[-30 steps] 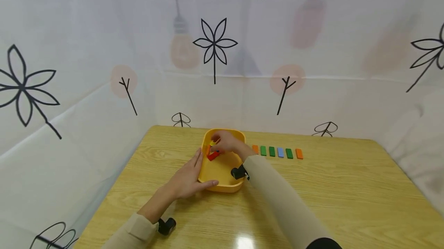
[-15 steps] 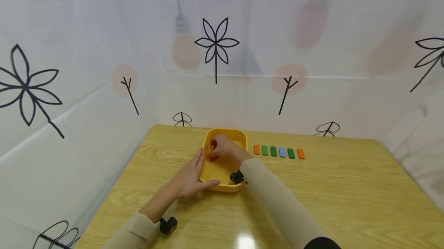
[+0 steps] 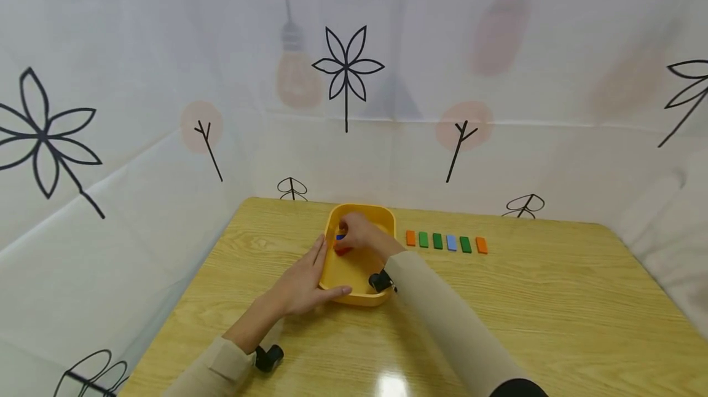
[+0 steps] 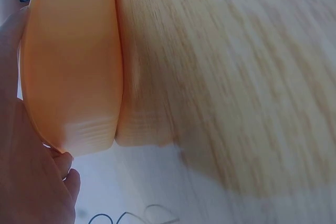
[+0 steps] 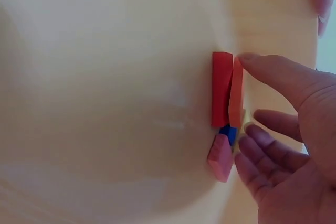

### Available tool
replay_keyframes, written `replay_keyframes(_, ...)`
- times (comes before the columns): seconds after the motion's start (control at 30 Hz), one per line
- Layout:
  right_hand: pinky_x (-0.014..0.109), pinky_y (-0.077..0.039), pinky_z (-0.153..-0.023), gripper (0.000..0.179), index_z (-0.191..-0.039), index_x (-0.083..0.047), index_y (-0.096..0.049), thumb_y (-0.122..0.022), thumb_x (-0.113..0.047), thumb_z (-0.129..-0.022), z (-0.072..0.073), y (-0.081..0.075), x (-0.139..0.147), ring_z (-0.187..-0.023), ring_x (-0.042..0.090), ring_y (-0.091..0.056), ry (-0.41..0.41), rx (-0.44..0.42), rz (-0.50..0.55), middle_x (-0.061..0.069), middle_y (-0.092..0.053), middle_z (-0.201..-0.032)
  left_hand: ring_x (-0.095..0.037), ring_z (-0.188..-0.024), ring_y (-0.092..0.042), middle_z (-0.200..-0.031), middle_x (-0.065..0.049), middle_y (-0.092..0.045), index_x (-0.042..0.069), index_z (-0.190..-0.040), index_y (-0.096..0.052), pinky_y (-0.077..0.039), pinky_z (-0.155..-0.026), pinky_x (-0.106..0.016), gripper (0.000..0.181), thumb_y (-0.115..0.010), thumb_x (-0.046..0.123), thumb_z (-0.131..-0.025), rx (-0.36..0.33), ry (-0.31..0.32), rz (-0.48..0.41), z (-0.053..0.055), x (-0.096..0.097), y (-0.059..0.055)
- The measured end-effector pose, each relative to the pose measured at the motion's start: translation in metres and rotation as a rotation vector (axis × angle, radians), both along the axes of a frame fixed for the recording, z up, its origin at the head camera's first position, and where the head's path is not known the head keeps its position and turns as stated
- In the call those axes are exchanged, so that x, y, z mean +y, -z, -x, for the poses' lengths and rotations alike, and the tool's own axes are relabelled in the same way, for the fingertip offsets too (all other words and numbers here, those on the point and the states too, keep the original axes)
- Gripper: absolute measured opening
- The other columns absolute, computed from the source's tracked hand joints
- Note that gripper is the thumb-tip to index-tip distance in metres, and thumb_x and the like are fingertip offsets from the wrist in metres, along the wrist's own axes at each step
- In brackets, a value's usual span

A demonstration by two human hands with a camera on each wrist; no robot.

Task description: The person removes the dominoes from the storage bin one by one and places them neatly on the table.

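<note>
A yellow tray (image 3: 344,277) stands on the table. Along its left side lie the straight fingers of my left hand (image 3: 297,281), while the thumb reaches over the near rim. My right hand (image 3: 359,232) is inside the tray, near its left wall. In the right wrist view the thumb touches the end of an orange block (image 5: 237,95), and the other fingers are loosely bent and apart from it. Beside this are a red block (image 5: 222,88), a pink block (image 5: 221,157) and a partly covered blue block (image 5: 229,133). A yellowish piece is mostly hidden behind them.
Right of the tray, several small tiles lie in a spaced row, among them a blue tile (image 3: 451,243) and an orange tile (image 3: 482,245) at the far end. A patterned cloth (image 3: 387,157) hangs behind the wooden table (image 3: 553,305).
My right hand has shifted slightly among the blocks in the tray. A yellow piece seen by its fingers a second ago is hidden in the head view; a blue one shows. My left hand stays put.
</note>
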State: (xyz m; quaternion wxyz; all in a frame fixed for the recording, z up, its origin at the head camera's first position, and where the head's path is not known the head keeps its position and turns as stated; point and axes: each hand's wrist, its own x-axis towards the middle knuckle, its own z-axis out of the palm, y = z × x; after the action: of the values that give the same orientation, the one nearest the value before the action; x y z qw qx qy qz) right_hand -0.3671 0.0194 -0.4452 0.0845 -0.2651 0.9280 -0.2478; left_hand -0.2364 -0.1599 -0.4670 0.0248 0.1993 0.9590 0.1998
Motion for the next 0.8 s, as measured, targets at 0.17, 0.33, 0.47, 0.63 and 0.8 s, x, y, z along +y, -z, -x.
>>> replay_keyframes(0.17,0.029,-0.055,-0.079,0.029,-0.100,0.003,-0.069,-0.084,-0.017,-0.087,-0.0041,-0.0062,0.0008,-0.079,0.020,-0.057,-0.008,0.004,-0.030,0.007,-0.065,-0.089,-0.033,-0.154,-0.024,-0.172,-0.008,0.000,0.006,-0.165,-0.002,-0.030,-0.121,-0.049,0.116,-0.049,0.081,-0.090,-0.004,0.003,0.002,-0.0007,0.0002,-0.0013)
replay_keyframes(0.33,0.028,-0.055,-0.077,0.022,-0.095,-0.001,-0.072,-0.084,-0.017,-0.086,-0.0035,-0.0050,-0.0005,-0.077,0.018,-0.057,-0.016,-0.011,-0.058,0.006,-0.067,-0.086,-0.031,-0.154,-0.023,-0.172,-0.007,0.000,0.006,-0.165,-0.001,-0.029,-0.122,-0.048,0.116,-0.049,0.081,-0.089,-0.012,-0.001,0.000,-0.0008,0.0002,-0.0011)
replay_keyframes(0.47,0.026,-0.052,-0.071,0.025,-0.094,-0.004,-0.073,-0.086,-0.022,-0.085,-0.0046,-0.0042,-0.0005,-0.075,0.015,-0.057,-0.042,0.003,-0.081,0.003,-0.067,-0.085,-0.030,-0.155,-0.021,-0.172,-0.006,0.002,0.006,-0.165,-0.002,-0.028,-0.122,-0.046,0.119,-0.046,0.085,-0.088,-0.015,-0.002,0.009,-0.0002,0.0004,0.0006)
replay_keyframes(0.63,0.026,-0.052,-0.075,0.031,-0.104,-0.003,-0.072,-0.086,-0.020,-0.084,-0.0072,-0.0075,0.0001,-0.080,0.015,-0.058,-0.091,-0.027,-0.077,0.003,-0.067,-0.090,-0.032,-0.155,-0.021,-0.172,-0.010,0.000,0.003,-0.164,-0.005,-0.029,-0.122,-0.048,0.117,-0.048,0.082,-0.089,0.003,0.007,-0.002,-0.0003,0.0002,0.0015)
replay_keyframes(0.8,0.028,-0.051,-0.080,0.038,-0.114,-0.005,-0.068,-0.087,-0.017,-0.083,-0.0072,-0.0095,0.0003,-0.083,0.016,-0.057,-0.148,-0.061,-0.099,0.003,-0.064,-0.093,-0.032,-0.155,-0.020,-0.172,-0.011,-0.001,0.004,-0.164,-0.002,-0.028,-0.122,-0.047,0.115,-0.052,0.077,-0.091,0.007,0.005,-0.007,0.0000,0.0000,0.0004)
